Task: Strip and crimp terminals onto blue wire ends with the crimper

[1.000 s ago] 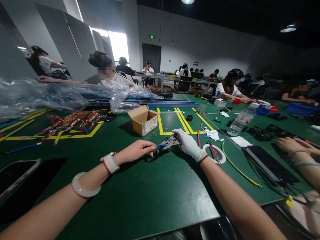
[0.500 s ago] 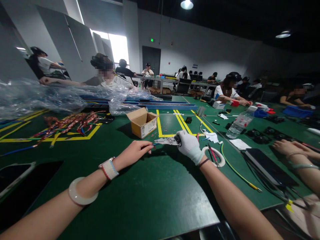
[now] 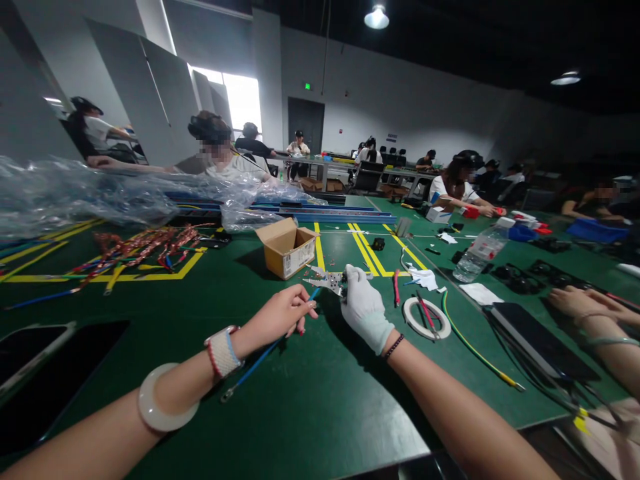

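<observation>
Between the fingers of my left hand [image 3: 287, 312] is a blue wire [image 3: 257, 363]. One end of it, with a metal lug, hangs down toward me; the other end points up beside the tool's jaws. My right hand [image 3: 364, 303], in a white glove, grips wire strippers [image 3: 327, 280] whose jaws are spread apart and point left. Whether the wire touches the jaws I cannot tell. Just behind the jaws stands an open cardboard box [image 3: 290, 253], with small scraps around it.
At the left lies a pile of copper-braided wires [image 3: 147, 250], near plastic wrap [image 3: 80, 197]. A tape roll [image 3: 411, 327], a yellow-green wire [image 3: 475, 350] and a water bottle [image 3: 483, 250] are on the right. A phone [image 3: 85, 380] lies front left. A co-worker's hands [image 3: 580, 303] rest at the right.
The strippers' jaws have spread apart and moved slightly left with my right hand. My left hand has turned, and the blue wire's lug end now shows below it.
</observation>
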`<state>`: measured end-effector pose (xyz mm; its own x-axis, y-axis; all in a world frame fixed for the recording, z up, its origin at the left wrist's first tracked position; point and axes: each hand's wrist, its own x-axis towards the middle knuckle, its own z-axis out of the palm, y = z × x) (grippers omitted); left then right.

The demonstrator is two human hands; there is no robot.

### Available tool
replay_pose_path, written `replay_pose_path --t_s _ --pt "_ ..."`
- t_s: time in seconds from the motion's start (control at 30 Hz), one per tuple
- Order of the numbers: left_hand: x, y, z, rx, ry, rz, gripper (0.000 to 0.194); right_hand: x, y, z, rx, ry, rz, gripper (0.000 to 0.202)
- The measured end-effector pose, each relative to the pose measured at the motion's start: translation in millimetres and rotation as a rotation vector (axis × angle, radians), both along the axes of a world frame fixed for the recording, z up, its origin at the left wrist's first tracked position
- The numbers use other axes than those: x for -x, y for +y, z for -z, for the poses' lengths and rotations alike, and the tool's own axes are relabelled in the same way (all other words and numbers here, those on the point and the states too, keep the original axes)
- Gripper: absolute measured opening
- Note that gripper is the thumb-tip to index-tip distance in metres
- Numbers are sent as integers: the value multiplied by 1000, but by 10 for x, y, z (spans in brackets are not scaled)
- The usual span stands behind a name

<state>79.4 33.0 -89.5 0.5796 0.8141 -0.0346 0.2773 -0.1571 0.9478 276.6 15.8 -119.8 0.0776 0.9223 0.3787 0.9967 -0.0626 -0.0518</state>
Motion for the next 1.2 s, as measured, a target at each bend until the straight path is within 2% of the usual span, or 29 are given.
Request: replay_pose_path --t_s 0.17,0.3,0.5,0.63,0.8,0.9,0.97,1.1,1.2 --pt "-50 -94 -7 78 -66 -7 26 -3 -17 -110 63 -77 84 37" --pt "-44 -84 -15 100 -78 12 30 -80 -22 -208 79 -125 58 22" --pt "68 128 -9 10 26 99 26 -246 -14 -240 67 -139 22 18" --pt "126 217 21 -46 48 82 23 -330 87 -347 51 -197 38 20" --pt "161 255 59 -126 134 102 24 -271 461 -761 12 -302 -4 25" --pt "194 269 44 -193 197 105 28 -89 792 -1041 -73 -346 -40 25" --pt "217 280 22 -237 232 93 30 75 1019 -1174 -113 -355 -51 32" --pt "257 307 -18 -330 292 60 32 381 1378 -1291 -198 -466 -163 46" --pt "288 330 -37 -412 349 57 34 503 1482 -1328 -213 -521 -257 48"
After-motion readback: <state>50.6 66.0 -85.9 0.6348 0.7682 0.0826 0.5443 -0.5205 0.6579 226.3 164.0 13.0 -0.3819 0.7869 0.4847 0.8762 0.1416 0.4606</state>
